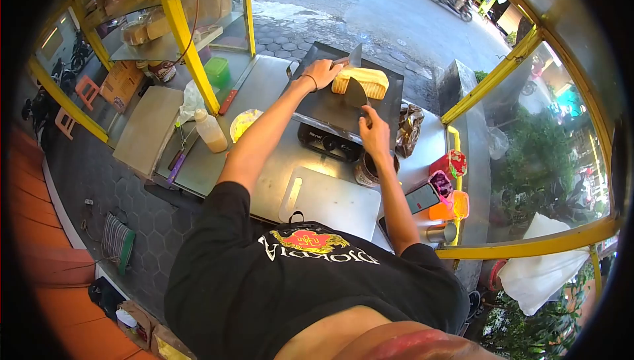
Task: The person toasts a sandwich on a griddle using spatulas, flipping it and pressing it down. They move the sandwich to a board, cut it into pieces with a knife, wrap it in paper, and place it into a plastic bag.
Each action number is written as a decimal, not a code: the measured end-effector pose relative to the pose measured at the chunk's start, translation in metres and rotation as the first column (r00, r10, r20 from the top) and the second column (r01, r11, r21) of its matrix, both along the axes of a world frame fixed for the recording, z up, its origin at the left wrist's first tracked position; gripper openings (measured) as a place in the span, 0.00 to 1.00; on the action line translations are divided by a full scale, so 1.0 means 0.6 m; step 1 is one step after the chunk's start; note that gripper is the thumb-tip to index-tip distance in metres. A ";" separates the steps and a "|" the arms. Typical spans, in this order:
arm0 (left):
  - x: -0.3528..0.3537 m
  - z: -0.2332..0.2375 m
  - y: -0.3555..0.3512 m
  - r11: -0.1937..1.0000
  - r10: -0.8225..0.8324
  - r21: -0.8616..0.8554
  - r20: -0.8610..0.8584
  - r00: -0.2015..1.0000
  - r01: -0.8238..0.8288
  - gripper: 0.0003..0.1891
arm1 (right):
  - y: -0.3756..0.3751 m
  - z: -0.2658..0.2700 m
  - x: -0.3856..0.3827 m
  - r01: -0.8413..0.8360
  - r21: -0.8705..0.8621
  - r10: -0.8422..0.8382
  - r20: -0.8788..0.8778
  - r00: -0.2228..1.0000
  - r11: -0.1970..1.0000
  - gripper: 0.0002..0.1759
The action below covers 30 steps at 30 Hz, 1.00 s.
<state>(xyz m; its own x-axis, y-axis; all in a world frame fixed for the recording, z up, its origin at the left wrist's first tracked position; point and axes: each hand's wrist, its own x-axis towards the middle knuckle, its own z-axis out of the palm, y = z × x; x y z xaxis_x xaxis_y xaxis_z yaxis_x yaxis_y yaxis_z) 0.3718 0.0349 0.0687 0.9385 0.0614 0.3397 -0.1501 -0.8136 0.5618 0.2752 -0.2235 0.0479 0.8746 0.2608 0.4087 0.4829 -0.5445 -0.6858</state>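
Observation:
A block of bread (pixel 370 83) with browned ridged sides lies on the dark flat griddle (pixel 323 99). My left hand (pixel 321 73) is closed around the handle of a scraper (pixel 355 55), whose metal blade stands behind the bread at its upper left. In my right hand (pixel 375 133) is a second scraper (pixel 356 94), its dark wide blade tilted against the near side of the bread. The two blades are on opposite sides of the bread. Below the griddle sits a black stove (pixel 328 142) with a knob. My fingertips are partly hidden around both handles.
A white cutting board (pixel 330 196) lies nearest my body. Left are a squeeze bottle (pixel 211 131), a yellow tub (pixel 245 124) and a purple-handled knife (pixel 176 167). Right are a brown jar (pixel 367 170), a phone (pixel 421 197) and an orange container (pixel 452 207). Yellow posts frame the cart.

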 end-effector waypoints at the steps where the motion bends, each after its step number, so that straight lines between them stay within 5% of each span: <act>1: -0.024 0.022 0.005 1.000 -0.014 -0.024 0.002 1.000 0.014 0.29 | -0.007 0.012 0.010 0.005 0.029 -0.005 -0.020 1.000 1.000 0.16; 6: -0.193 0.079 0.029 0.955 -0.065 -0.288 0.010 0.998 0.065 0.28 | -0.061 0.042 0.095 -0.016 0.286 -0.007 0.079 0.997 0.958 0.16; 9: -0.254 0.042 0.041 0.851 -0.139 -0.521 -0.100 0.985 0.067 0.25 | -0.067 0.049 0.169 0.111 0.196 -0.172 0.326 0.930 0.974 0.16; 13: -0.280 -0.013 0.011 0.789 -0.104 -0.613 -0.083 0.991 0.032 0.24 | -0.079 0.038 0.234 0.165 -0.025 -0.157 0.199 0.967 0.986 0.16; 16: -0.255 -0.072 -0.013 0.777 -0.043 -0.630 -0.054 0.998 -0.001 0.23 | -0.076 0.018 0.227 0.105 -0.071 -0.088 0.218 0.972 0.992 0.17; 19: -0.241 -0.059 -0.041 0.884 0.084 -0.459 -0.041 0.996 -0.094 0.26 | -0.085 0.013 0.197 0.048 -0.085 -0.011 0.393 0.920 0.995 0.17; 22: -0.209 -0.042 -0.058 0.904 0.150 -0.402 -0.016 0.988 -0.144 0.29 | -0.098 0.030 0.140 0.012 -0.085 0.019 0.353 0.935 0.996 0.18; 24: -0.174 -0.047 -0.062 0.931 0.194 -0.299 -0.081 0.978 -0.209 0.29 | -0.094 0.052 0.091 0.033 -0.095 -0.022 0.111 0.994 0.995 0.18; 30: -0.155 -0.038 -0.096 0.960 0.039 -0.270 -0.136 0.990 -0.074 0.30 | -0.047 0.014 0.017 0.075 0.001 -0.075 0.078 0.994 0.997 0.18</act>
<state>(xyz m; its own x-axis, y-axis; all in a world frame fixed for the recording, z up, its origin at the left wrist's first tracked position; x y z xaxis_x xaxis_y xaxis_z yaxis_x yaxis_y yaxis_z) 0.2788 -0.0227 0.0461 0.9654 0.1892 0.1795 -0.0204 -0.6313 0.7753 0.2856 -0.2516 0.0561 0.8570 0.1968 0.4762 0.4928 -0.5827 -0.6462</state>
